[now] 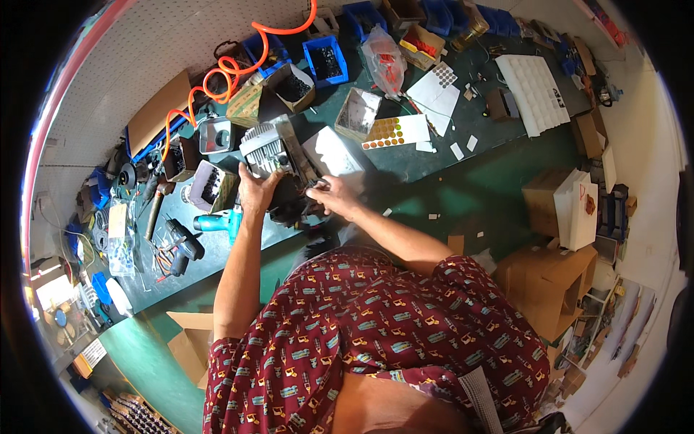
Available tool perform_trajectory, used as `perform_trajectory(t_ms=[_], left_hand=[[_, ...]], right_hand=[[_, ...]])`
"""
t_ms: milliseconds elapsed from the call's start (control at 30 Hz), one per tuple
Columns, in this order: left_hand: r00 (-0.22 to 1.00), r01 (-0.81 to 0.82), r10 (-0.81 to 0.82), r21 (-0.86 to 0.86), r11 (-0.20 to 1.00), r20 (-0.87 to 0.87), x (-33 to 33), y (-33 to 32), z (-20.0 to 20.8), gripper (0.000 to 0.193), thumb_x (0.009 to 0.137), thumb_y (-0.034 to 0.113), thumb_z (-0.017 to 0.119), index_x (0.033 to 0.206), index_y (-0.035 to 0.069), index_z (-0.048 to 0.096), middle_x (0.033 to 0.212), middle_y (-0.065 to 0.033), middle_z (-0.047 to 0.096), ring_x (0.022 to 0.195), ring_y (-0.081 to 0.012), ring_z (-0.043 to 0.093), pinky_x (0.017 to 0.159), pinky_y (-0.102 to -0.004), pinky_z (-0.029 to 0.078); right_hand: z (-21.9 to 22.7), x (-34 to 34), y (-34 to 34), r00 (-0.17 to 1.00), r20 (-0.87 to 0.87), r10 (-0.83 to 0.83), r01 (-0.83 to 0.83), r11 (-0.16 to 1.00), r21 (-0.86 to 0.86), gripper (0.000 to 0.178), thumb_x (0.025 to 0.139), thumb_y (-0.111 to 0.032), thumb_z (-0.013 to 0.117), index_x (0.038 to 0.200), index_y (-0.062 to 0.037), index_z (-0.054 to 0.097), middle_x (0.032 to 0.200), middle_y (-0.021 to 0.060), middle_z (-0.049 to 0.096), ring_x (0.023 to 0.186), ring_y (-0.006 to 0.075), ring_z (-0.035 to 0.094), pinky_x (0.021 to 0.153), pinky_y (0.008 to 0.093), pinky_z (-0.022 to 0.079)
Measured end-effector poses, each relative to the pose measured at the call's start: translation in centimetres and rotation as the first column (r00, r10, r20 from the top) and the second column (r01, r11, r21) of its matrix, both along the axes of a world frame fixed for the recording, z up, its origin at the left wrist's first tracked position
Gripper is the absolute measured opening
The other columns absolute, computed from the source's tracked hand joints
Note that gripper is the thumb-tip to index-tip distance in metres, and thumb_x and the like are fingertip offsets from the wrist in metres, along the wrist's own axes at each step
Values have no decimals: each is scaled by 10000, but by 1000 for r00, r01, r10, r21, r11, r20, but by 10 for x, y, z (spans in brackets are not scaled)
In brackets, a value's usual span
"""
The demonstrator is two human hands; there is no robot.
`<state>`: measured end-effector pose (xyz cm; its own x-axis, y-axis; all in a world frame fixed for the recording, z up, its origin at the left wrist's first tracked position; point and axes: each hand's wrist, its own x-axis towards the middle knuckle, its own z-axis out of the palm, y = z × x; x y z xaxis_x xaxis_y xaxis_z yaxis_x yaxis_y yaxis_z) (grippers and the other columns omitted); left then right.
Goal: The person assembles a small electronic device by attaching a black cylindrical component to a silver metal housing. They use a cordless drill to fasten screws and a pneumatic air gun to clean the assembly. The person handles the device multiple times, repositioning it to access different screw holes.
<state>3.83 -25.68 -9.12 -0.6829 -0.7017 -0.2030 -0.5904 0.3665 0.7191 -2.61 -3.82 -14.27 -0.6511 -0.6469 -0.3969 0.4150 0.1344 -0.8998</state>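
Observation:
A silver finned metal housing [262, 147] with a dark lower part [288, 202] sits tilted at the near edge of the green workbench, in front of me. My left hand [256, 189] grips its near left side, thumb and fingers spread around the edge. At its right side, my right hand [332, 195] is closed, fingertips pinched against the dark part; whatever is between them is too small to name. A teal power drill [220, 223] lies just left of my left forearm. Beyond my right hand is a bright white sheet or box flap [336, 155].
Blue bins [325, 61] and cardboard boxes of small parts [290, 87] line the back. An orange coiled air hose [224, 69] hangs at the left. A dark power tool [184, 246] lies left of the drill. Cartons [542, 282] stand on the right.

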Motion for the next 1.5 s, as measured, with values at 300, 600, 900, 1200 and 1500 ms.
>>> perform_trajectory(t_ms=[300,600,900,1200,1500], left_hand=[[963,-102,175,322,941,-206,116,-22,-93,446,975,361,649,1246,10,596,918,-2,610,794,-90,555,682,-244,490],[847,-181,490,752,633,-208,121,24,-64,156,962,248,682,915,112,621,794,16,619,720,-85,597,704,-302,573],[970,101,-60,167,981,-235,84,1,-56,173,932,45,663,1087,-33,661,794,-52,671,717,-109,612,657,-271,519],[956,132,-6,412,902,-293,81,-2,-75,95,943,107,671,907,32,625,754,-1,631,697,-93,585,636,-264,489],[960,-156,281,874,460,23,111,40,-64,499,930,376,716,1299,120,498,862,-28,603,743,-134,596,673,-314,552]], right_hand=[[-41,3,-2,995,-12,-103,101,938,330,724,688,-254,856,1268,49,545,996,133,674,739,189,667,632,337,564],[-10,32,-8,992,1,-125,120,948,294,359,850,-249,738,1070,23,655,843,97,686,674,175,664,551,313,575],[-8,25,-17,975,204,-92,26,952,305,345,933,-246,661,1142,20,592,1003,105,633,767,189,665,531,308,618],[-23,14,-7,892,452,3,-144,949,279,589,955,-430,635,1341,-19,462,1254,177,567,997,347,622,745,480,616],[-18,11,4,812,581,60,-199,964,178,549,969,-508,595,1319,-91,518,1231,157,622,1041,321,654,828,493,595]])
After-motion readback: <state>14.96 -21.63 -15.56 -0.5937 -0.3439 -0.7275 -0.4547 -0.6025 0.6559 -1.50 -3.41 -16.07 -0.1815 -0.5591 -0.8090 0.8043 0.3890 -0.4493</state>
